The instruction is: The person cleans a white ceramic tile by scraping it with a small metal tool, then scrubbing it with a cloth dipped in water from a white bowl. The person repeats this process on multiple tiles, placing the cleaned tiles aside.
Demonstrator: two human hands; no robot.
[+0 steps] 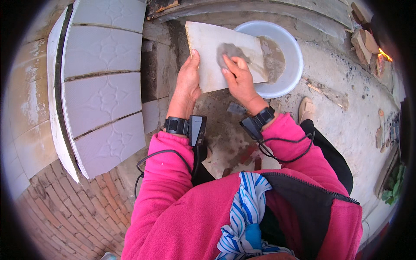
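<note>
My left hand grips the left edge of a pale flat board, thumb on its upper face. The board is tilted, and its right end reaches over a whitish plastic basin that holds murky brown water. With the fingers of my right hand I press a grey scrubbing pad or cloth against the board's face; its exact kind cannot be told. A wet grey smear runs from the pad towards the basin.
White tiled panels stand at the left, beside a brick floor. Split firewood and a small flame are at the upper right. A wood strip lies on the concrete near my shoe.
</note>
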